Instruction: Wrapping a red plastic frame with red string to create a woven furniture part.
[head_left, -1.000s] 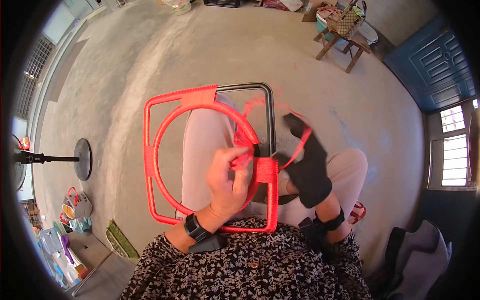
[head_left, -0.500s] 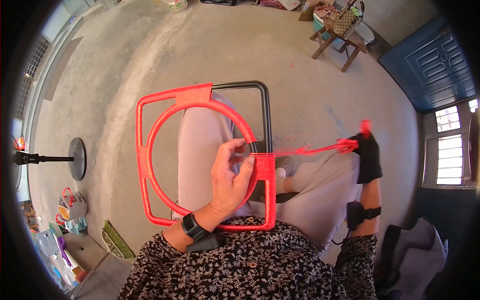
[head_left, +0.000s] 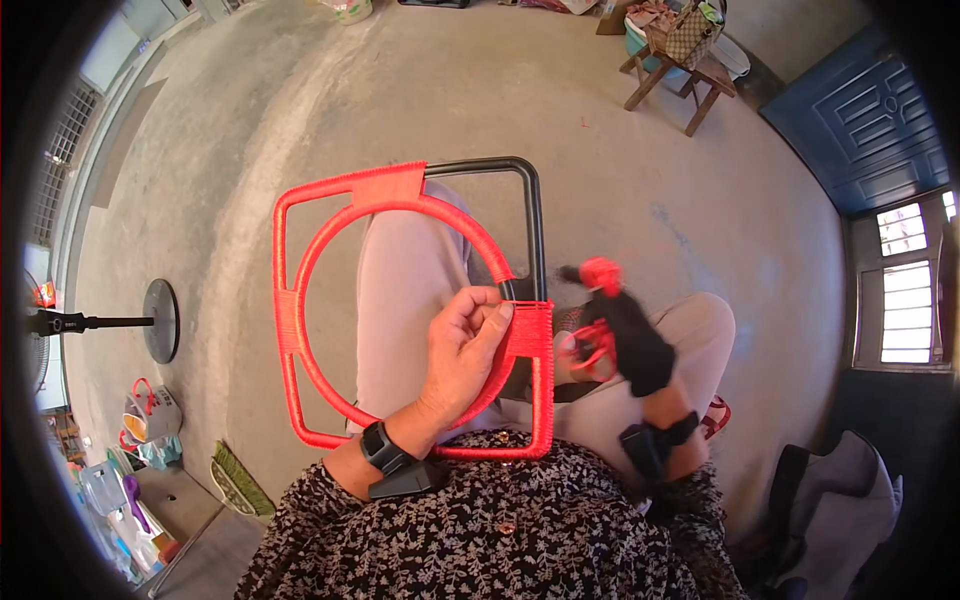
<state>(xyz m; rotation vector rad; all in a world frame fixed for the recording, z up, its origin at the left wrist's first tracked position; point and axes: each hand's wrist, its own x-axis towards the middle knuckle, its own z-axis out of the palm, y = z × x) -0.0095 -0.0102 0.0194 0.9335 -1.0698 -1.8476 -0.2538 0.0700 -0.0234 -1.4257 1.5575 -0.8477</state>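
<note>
While the bare left hand pinches the square, red-wrapped black frame above the pale-trousered lap, the black-gloved right hand holds red cord above the lap's right side; even tension should keep wraps snug.

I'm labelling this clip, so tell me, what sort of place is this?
Probably a room in a home: a wooden stool with a handbag on it, a green broom on the floor and a blue panelled door suggest it.
</note>
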